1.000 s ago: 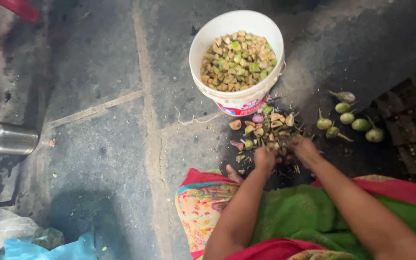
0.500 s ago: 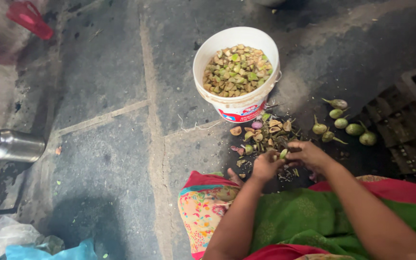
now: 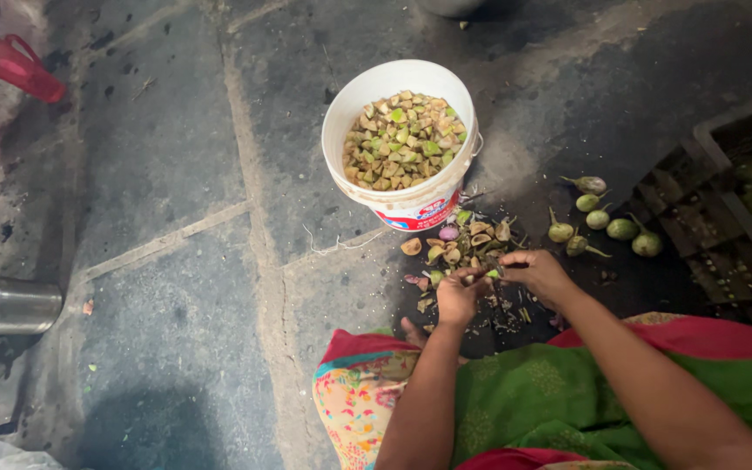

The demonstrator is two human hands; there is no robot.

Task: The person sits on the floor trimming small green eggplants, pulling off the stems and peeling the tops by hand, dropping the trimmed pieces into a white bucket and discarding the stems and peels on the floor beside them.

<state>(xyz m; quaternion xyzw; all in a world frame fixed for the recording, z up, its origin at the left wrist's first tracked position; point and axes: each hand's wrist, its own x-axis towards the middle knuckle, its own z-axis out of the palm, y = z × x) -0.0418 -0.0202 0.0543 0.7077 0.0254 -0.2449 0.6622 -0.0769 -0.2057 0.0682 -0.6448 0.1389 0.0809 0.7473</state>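
Holding chopped green pieces, a white bucket (image 3: pixel 400 144) stands on the stone floor; just below, left hand (image 3: pixel 457 298) and right hand (image 3: pixel 537 274) pinch one small green vegetable (image 3: pixel 491 274) together above scattered trimmings (image 3: pixel 459 248).

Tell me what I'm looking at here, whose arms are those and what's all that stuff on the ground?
No machine here. The picture comes from a camera worn on a person's head, looking down, so the arms are that person's own. They sit on a stone floor in green and pink clothes. The left hand and right hand meet over a small green vegetable piece; how each grips it is too small to see. In front lies a pile of cut scraps. Behind that stands a white bucket full of chopped pieces. To the right lie whole small green eggplants beside a dark crate. At far left lies a shiny metal container.
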